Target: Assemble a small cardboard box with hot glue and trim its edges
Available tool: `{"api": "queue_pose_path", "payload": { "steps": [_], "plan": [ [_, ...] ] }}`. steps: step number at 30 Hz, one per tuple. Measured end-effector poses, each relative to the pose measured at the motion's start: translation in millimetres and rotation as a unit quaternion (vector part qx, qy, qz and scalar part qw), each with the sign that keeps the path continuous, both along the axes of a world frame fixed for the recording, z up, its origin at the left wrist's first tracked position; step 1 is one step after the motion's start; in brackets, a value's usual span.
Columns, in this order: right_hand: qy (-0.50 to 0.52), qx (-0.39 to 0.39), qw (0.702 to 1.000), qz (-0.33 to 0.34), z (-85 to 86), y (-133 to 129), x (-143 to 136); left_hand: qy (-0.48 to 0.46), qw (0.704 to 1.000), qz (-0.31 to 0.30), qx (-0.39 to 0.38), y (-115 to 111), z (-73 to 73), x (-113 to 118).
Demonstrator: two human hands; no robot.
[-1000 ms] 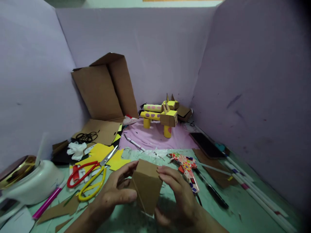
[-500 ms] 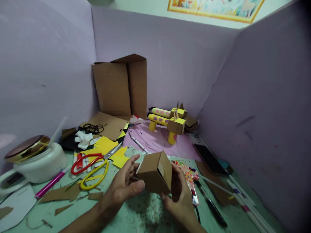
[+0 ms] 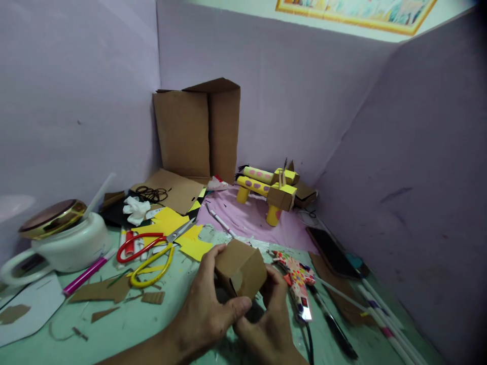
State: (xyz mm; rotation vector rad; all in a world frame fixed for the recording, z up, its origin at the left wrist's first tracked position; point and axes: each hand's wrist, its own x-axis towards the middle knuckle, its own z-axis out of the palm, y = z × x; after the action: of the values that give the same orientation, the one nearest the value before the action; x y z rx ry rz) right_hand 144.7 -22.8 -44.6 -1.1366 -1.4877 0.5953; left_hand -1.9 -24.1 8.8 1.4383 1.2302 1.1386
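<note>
A small brown cardboard box (image 3: pixel 241 267) is held between both hands above the table, tilted with a corner toward me. My left hand (image 3: pixel 207 299) grips its left side, the thumb low in front and the fingers behind. My right hand (image 3: pixel 268 319) holds the right and lower side; part of its grip is hidden under the box. Just right of the right hand lies a flower-patterned glue gun (image 3: pixel 299 281) with a black cord. Scissors (image 3: pixel 155 253) with one red and one yellow handle lie open to the left, on yellow paper (image 3: pixel 194 246).
Two yellow cardboard-tube giraffes (image 3: pixel 274 195) stand on pink cloth (image 3: pixel 224 205) at the back. A large cardboard box (image 3: pixel 186 134) leans behind. On the left are a white mug (image 3: pixel 74 248) and a magenta marker (image 3: pixel 85 276). To the right lie a phone (image 3: pixel 331 251) and a black pen (image 3: pixel 337 324).
Both hands have turned the small box, so a different corner faces me. The left thumb has moved right, close to the right thumb. The view has shifted slightly left.
</note>
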Motion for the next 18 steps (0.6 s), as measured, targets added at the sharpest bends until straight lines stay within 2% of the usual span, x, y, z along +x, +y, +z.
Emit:
{"api": "queue_pose_path", "payload": {
  "steps": [4, 7, 9, 11, 13, 15, 18],
  "plan": [
    [-0.009, 0.008, 1.0, -0.004, 1.4, -1.1, -4.7, 0.022, 1.0, 0.01, 0.005, -0.3, 0.5, 2.5],
    [-0.019, 0.019, 1.0, 0.009, 5.6, -1.3, -0.1, 0.053, 0.998, 0.003, 0.037, 2.6, 3.0, -3.0],
    [-0.042, 0.018, 0.998, 0.054, 11.1, -0.9, 10.3, 0.084, 0.994, -0.033, 0.065, 6.9, 5.6, -11.2],
    [-0.081, 0.022, 0.988, 0.128, 17.5, 0.0, 24.6, 0.104, 0.988, -0.09, 0.073, 12.3, 7.8, -20.4],
    [-0.093, 0.063, 0.985, 0.134, 23.3, 1.1, 38.0, 0.129, 0.978, -0.139, 0.086, 17.5, 7.9, -27.3],
    [-0.1, 0.071, 0.982, 0.143, 27.6, 2.1, 47.1, 0.142, 0.965, -0.192, 0.112, 21.6, 5.3, -30.5],
    [-0.146, 0.049, 0.965, 0.213, 30.9, 2.9, 51.9, 0.138, 0.947, -0.246, 0.154, 24.9, -1.6, -30.4]
  ]
}}
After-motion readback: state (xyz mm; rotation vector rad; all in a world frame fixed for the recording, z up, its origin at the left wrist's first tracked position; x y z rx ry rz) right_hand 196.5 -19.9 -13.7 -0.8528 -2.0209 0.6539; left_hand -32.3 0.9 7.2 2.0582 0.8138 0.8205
